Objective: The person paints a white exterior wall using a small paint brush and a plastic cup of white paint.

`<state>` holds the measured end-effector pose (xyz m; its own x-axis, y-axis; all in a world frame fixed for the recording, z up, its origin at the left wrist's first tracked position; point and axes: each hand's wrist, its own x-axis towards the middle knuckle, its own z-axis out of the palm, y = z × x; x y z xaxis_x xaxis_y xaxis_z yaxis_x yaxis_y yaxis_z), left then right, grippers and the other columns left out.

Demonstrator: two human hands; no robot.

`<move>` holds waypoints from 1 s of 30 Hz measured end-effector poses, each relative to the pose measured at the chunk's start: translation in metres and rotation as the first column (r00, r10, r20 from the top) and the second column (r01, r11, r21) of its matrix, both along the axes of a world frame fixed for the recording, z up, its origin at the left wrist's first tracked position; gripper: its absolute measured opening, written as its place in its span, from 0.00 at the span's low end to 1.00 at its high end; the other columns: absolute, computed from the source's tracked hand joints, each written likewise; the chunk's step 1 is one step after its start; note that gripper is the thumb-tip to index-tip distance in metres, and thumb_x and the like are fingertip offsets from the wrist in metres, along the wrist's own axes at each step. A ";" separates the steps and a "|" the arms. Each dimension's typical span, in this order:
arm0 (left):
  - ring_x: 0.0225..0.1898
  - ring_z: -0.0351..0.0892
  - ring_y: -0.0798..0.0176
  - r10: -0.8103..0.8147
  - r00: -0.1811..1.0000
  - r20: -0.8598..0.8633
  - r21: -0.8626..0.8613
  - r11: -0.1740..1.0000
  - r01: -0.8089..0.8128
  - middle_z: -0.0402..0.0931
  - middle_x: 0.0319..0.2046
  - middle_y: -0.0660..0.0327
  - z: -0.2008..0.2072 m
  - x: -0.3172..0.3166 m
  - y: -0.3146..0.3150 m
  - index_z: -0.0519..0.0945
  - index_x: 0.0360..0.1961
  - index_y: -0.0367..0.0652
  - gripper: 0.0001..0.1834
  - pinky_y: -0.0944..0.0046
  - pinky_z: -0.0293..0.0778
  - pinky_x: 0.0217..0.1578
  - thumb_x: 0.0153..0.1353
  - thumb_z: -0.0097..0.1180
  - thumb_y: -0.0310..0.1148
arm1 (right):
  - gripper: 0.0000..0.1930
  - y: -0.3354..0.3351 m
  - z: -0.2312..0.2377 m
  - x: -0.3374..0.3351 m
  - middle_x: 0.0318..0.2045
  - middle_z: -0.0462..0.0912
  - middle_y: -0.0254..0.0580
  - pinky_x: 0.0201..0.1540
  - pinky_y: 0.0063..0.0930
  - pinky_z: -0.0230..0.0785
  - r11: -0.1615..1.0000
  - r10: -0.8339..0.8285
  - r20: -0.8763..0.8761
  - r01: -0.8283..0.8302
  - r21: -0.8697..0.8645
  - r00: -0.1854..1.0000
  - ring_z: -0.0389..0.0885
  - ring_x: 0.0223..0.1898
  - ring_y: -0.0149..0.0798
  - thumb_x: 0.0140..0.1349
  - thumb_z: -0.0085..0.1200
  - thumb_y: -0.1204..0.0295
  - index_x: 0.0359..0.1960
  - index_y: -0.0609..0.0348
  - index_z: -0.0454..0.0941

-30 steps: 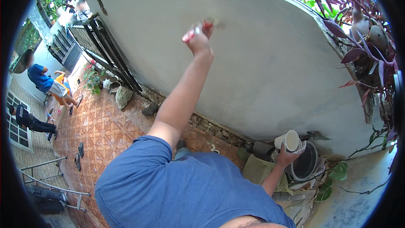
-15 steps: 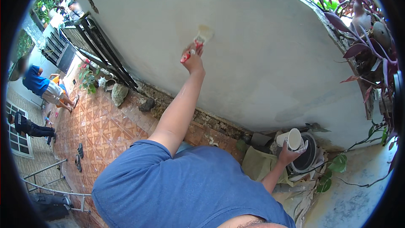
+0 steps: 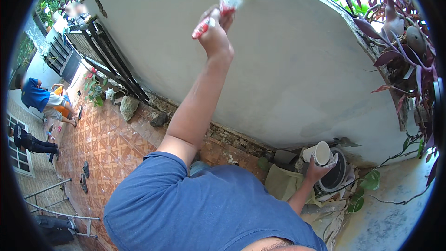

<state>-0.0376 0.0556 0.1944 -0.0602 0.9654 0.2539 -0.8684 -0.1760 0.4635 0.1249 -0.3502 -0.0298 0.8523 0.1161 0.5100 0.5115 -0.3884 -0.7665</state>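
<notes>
My left hand (image 3: 217,25) is raised at the upper part of the pale wall (image 3: 278,56), closed around a paintbrush (image 3: 229,3) with a red handle. The brush's pale bristles are smeared by motion, so I cannot tell whether they touch the wall. Lower down at the right, my right hand (image 3: 318,169) grips a white cup (image 3: 321,152) tilted with its mouth toward me. Pale smears mark the fingers of that hand. Just behind the cup stands a dark bucket (image 3: 341,172) with a light rim, partly hidden by the hand.
A beige cloth (image 3: 281,183) lies beside the bucket. Purple-leaved plants (image 3: 395,32) hang over the wall's right end. Rocks (image 3: 129,108) and a black metal gate (image 3: 104,56) line the left. Two people (image 3: 37,95) (image 3: 30,139) stand on the tiled floor (image 3: 111,144), beyond a metal frame (image 3: 69,214).
My left hand and the paintbrush have moved up the wall, with the arm stretched farther. My right hand and the cup have hardly moved.
</notes>
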 end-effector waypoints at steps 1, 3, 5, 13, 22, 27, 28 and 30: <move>0.38 0.81 0.58 -0.005 1.000 -0.001 -0.001 1.000 0.005 0.76 0.36 0.54 0.011 -0.001 -0.002 0.72 0.40 0.34 0.07 0.64 0.79 0.41 0.61 0.47 0.25 | 0.46 0.000 0.000 -0.001 0.55 0.66 0.52 0.63 0.40 0.54 1.000 -0.005 -0.001 0.005 -0.001 1.000 0.66 0.58 0.48 0.38 0.66 0.78 0.62 0.65 0.54; 0.40 0.80 0.54 0.031 0.999 0.010 0.023 0.999 -0.031 0.76 0.37 0.51 0.022 -0.001 -0.002 0.72 0.40 0.33 0.07 0.58 0.78 0.46 0.63 0.45 0.25 | 0.46 -0.002 0.001 -0.002 0.56 0.66 0.52 0.62 0.39 0.54 1.000 0.016 0.022 -0.016 0.019 1.000 0.66 0.58 0.48 0.38 0.66 0.78 0.62 0.65 0.54; 0.42 0.80 0.51 0.030 0.998 -0.060 -0.043 0.999 -0.033 0.76 0.38 0.50 -0.011 0.004 0.003 0.70 0.41 0.32 0.08 0.59 0.78 0.47 0.62 0.44 0.24 | 0.46 -0.005 0.001 -0.001 0.56 0.66 0.52 0.62 0.39 0.55 1.000 0.014 0.031 -0.014 0.008 0.999 0.66 0.58 0.48 0.38 0.66 0.78 0.62 0.65 0.54; 0.34 0.78 0.63 0.016 0.966 -0.259 -0.435 0.890 -0.132 0.76 0.30 0.58 -0.221 0.003 0.013 0.73 0.38 0.38 0.05 0.66 0.77 0.33 0.61 0.49 0.24 | 0.46 -0.017 -0.013 -0.002 0.55 0.67 0.53 0.60 0.43 0.57 1.000 -0.029 0.057 0.029 0.013 0.998 0.67 0.57 0.51 0.37 0.67 0.76 0.62 0.66 0.55; 0.30 0.79 0.59 0.097 0.993 -0.063 -0.198 0.974 -0.107 0.75 0.32 0.54 -0.017 -0.013 0.043 0.71 0.34 0.34 0.04 0.62 0.80 0.37 0.58 0.46 0.20 | 0.45 -0.014 -0.006 -0.009 0.55 0.67 0.52 0.61 0.40 0.56 0.998 -0.058 0.052 0.058 -0.012 0.997 0.67 0.57 0.49 0.39 0.65 0.79 0.62 0.64 0.54; 0.34 0.80 0.57 0.194 0.978 0.083 0.157 0.966 -0.205 0.75 0.37 0.53 0.051 -0.031 0.024 0.73 0.39 0.31 0.08 0.61 0.80 0.41 0.59 0.49 0.23 | 0.45 -0.005 -0.003 -0.004 0.55 0.67 0.53 0.61 0.40 0.56 1.000 -0.014 0.051 0.013 0.011 0.999 0.67 0.57 0.48 0.39 0.65 0.79 0.62 0.64 0.54; 0.35 0.80 0.58 0.275 0.961 0.009 0.222 0.937 -0.271 0.75 0.37 0.54 0.049 -0.029 0.026 0.74 0.39 0.31 0.08 0.62 0.80 0.41 0.59 0.50 0.24 | 0.45 -0.004 -0.002 -0.006 0.55 0.67 0.53 0.61 0.40 0.56 1.000 -0.014 0.048 0.014 0.008 0.999 0.67 0.57 0.48 0.39 0.65 0.79 0.62 0.64 0.54; 0.37 0.79 0.62 0.340 0.931 -0.135 0.228 0.925 -0.305 0.75 0.37 0.56 0.034 -0.022 0.021 0.75 0.38 0.32 0.08 0.62 0.78 0.42 0.60 0.51 0.26 | 0.46 0.000 0.002 -0.007 0.55 0.67 0.53 0.61 0.40 0.56 0.999 -0.039 0.053 0.039 0.011 0.998 0.67 0.57 0.48 0.39 0.66 0.78 0.62 0.64 0.54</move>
<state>-0.0593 0.0770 0.2287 -0.2988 0.8289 0.4729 -0.6609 -0.5372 0.5241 0.1180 -0.3498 -0.0277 0.8280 0.0781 0.5553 0.5360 -0.4014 -0.7427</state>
